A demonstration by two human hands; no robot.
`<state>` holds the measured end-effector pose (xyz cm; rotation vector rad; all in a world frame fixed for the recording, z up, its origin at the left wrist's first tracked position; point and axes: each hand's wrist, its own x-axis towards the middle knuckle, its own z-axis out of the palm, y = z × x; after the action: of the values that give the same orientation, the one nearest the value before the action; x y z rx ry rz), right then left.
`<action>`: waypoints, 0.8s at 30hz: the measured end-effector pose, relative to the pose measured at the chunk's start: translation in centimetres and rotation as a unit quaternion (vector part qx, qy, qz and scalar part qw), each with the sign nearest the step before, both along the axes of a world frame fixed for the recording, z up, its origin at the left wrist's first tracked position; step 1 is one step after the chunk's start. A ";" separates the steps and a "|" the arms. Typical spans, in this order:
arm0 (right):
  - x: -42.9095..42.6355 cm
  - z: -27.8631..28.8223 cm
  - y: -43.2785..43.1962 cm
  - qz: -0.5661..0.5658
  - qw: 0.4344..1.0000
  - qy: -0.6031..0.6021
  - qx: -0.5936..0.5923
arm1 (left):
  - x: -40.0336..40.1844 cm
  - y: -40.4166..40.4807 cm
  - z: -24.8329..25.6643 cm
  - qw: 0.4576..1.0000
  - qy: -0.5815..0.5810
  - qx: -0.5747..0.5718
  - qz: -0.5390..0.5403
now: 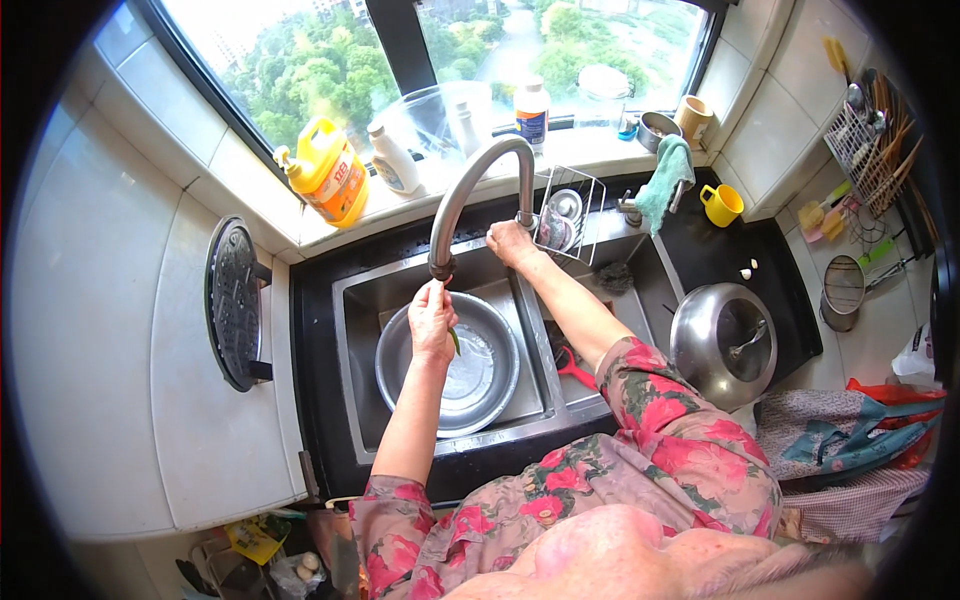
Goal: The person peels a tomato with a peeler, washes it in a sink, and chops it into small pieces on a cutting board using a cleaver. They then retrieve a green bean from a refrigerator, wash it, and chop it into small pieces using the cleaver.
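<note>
My left hand (433, 321) is just under the spout end of the curved metal faucet (480, 169), its fingers closed on a thin green vegetable, perhaps a pepper (454, 342), which shows mostly below the palm. Beneath it a round metal basin (480, 367) sits in the left bowl of the steel sink (553, 375). At the faucet's base, by the handle area, is my right hand (511, 241) with bent fingers; whether it grips the handle is hidden.
A wire rack (596, 217) with small lids stands right of the faucet. A red peeler (576, 369) and a dark scrubber (615, 278) lie in the right bowl. A domed pan lid (724, 346), garlic cloves (745, 274) and a yellow mug (721, 205) are on the right counter. Bottles line the sill.
</note>
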<state>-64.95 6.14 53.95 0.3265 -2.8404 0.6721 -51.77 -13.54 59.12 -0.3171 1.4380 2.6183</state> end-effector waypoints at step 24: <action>9.2 4.9 -12.4 0.037 0.665 -0.241 -0.706 | -0.1 1.4 -3.2 0.861 0.238 -0.416 0.172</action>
<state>-55.79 -6.21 58.83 -0.0597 -1.6693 2.8804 -51.88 -12.13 55.94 0.0216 2.8972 2.2062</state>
